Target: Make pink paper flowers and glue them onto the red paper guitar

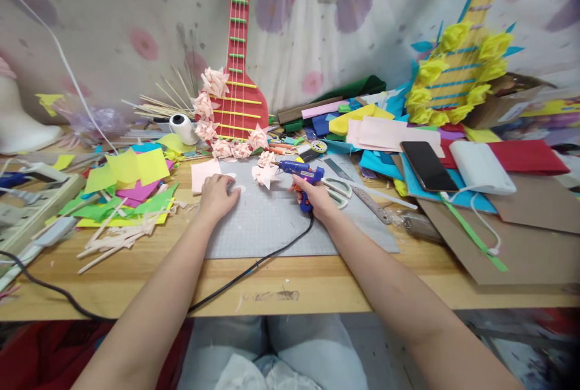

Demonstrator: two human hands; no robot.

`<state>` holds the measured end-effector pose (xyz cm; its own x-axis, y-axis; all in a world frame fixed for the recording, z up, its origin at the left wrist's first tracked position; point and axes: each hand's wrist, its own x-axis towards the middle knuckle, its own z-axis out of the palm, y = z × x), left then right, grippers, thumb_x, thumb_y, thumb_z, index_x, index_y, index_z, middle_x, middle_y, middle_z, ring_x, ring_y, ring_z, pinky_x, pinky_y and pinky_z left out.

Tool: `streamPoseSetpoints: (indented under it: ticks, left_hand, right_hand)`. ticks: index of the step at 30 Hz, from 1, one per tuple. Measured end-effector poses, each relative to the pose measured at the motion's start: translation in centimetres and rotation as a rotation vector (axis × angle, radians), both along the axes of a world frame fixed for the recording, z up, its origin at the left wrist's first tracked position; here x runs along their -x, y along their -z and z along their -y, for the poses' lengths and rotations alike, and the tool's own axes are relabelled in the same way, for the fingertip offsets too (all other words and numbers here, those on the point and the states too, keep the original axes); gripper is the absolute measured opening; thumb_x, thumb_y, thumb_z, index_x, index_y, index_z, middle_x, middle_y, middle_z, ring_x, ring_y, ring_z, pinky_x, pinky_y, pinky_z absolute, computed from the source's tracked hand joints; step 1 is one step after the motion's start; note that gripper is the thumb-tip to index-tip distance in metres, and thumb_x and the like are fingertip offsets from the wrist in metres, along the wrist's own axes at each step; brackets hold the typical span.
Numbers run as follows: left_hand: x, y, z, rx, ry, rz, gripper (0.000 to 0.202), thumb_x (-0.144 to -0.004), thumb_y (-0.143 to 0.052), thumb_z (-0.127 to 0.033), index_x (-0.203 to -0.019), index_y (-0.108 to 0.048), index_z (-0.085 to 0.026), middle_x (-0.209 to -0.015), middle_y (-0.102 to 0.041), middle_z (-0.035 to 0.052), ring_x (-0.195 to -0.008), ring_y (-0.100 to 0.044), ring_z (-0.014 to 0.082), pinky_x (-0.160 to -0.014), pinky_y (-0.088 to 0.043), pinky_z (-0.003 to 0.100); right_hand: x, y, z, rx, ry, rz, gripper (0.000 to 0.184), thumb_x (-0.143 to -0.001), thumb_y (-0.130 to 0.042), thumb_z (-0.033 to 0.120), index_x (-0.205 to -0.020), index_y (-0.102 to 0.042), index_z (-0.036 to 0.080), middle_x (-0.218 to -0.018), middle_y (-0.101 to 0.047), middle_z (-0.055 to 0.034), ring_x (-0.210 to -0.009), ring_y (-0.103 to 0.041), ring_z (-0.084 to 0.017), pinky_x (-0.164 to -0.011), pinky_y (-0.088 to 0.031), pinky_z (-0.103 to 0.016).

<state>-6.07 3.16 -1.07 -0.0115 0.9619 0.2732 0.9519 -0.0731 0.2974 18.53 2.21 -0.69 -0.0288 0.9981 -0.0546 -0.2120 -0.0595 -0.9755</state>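
Observation:
My right hand (315, 195) is closed round the handle of a blue hot glue gun (301, 169), whose nozzle points left. Just below the nozzle, pale pink paper flowers (264, 175) lie on the grey cutting mat (263, 236). My left hand (218, 195) rests palm down at the mat's left side, thumb apart from the fingers, beside a square of pink paper (203, 174). Small whitish pieces lie by its fingertips. Behind stands a red paper lute (240, 97) with yellow and green bars, edged by pink paper flowers (214, 83).
Scissors (341, 188) and a metal ruler (369, 203) lie right of the glue gun. Its black cord (267, 263) crosses the mat and table leftward. Coloured paper (127, 175) and a power strip (58, 197) are left; a phone (428, 165), power bank (483, 166) and yellow-flowered lute (457, 76) are right.

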Motion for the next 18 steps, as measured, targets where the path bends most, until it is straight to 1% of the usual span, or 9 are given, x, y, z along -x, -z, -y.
streamPoseSetpoints:
  ticks: [4,6,8,11,15,16,18]
  left_hand:
    - [-0.1,-0.3,0.2,0.045,-0.069,0.05,0.021,-0.07,-0.061,-0.039,-0.078,-0.064,-0.021,-0.102,-0.057,0.0106,-0.104,-0.047,0.0307,-0.09,-0.037,0.042]
    - [-0.3,-0.4,0.4,0.062,-0.059,0.061,0.018,-0.07,-0.061,-0.039,-0.072,-0.063,-0.021,-0.102,-0.058,0.0094,-0.104,-0.048,0.0304,-0.088,-0.037,0.042]
    - [-0.4,-0.5,0.6,0.066,-0.033,0.066,0.018,-0.072,-0.06,-0.039,-0.069,-0.061,-0.021,-0.1,-0.06,0.0086,-0.103,-0.048,0.0298,-0.087,-0.037,0.042]
    - [-0.5,-0.6,1.0,0.042,-0.002,0.099,0.016,-0.074,-0.059,-0.038,-0.071,-0.058,-0.021,-0.092,-0.062,0.0075,-0.097,-0.052,0.0272,-0.086,-0.038,0.04]
    - [-0.6,-0.6,1.4,0.038,0.012,0.248,0.012,-0.076,-0.056,-0.033,-0.081,-0.054,-0.022,-0.082,-0.062,0.0034,-0.083,-0.056,0.0201,-0.078,-0.041,0.033]
    - [-0.7,-0.5,1.5,0.045,0.013,0.295,0.014,-0.075,-0.057,-0.031,-0.085,-0.053,-0.022,-0.082,-0.062,0.0023,-0.08,-0.057,0.0187,-0.075,-0.042,0.031]
    - [-0.7,-0.2,1.5,0.045,0.028,0.4,0.025,-0.073,-0.059,-0.029,-0.096,-0.052,-0.023,-0.082,-0.061,0.0004,-0.078,-0.058,0.0165,-0.073,-0.043,0.028]
  right_hand:
    - [0.0,0.0,0.1,-0.013,-0.009,0.031,0.034,-0.062,-0.071,0.05,-0.064,-0.061,0.018,-0.06,-0.064,-0.0008,-0.037,-0.042,-0.005,-0.032,-0.033,-0.019]
    - [0.0,0.0,0.1,-0.024,-0.01,0.039,0.035,-0.062,-0.072,0.051,-0.063,-0.061,0.018,-0.06,-0.064,-0.0007,-0.037,-0.042,-0.005,-0.032,-0.034,-0.019]
    - [0.1,0.0,0.1,-0.035,-0.015,0.044,0.035,-0.061,-0.072,0.051,-0.063,-0.061,0.018,-0.06,-0.064,-0.0008,-0.037,-0.042,-0.005,-0.033,-0.035,-0.019]
    - [0.2,0.1,0.0,-0.047,-0.024,0.054,0.035,-0.061,-0.072,0.051,-0.062,-0.061,0.018,-0.06,-0.064,-0.0006,-0.037,-0.042,-0.005,-0.034,-0.036,-0.02]
    - [0.3,0.1,0.0,-0.082,-0.05,0.078,0.035,-0.063,-0.07,0.052,-0.062,-0.062,0.018,-0.061,-0.064,-0.0006,-0.038,-0.041,-0.005,-0.034,-0.035,-0.02]
    - [0.3,0.1,0.0,-0.088,-0.053,0.086,0.035,-0.064,-0.07,0.052,-0.062,-0.062,0.018,-0.06,-0.064,-0.0006,-0.038,-0.041,-0.005,-0.034,-0.034,-0.02]
    - [0.2,0.1,0.1,-0.09,-0.054,0.106,0.034,-0.064,-0.069,0.052,-0.061,-0.062,0.018,-0.059,-0.063,-0.0007,-0.038,-0.041,-0.005,-0.035,-0.034,-0.02]
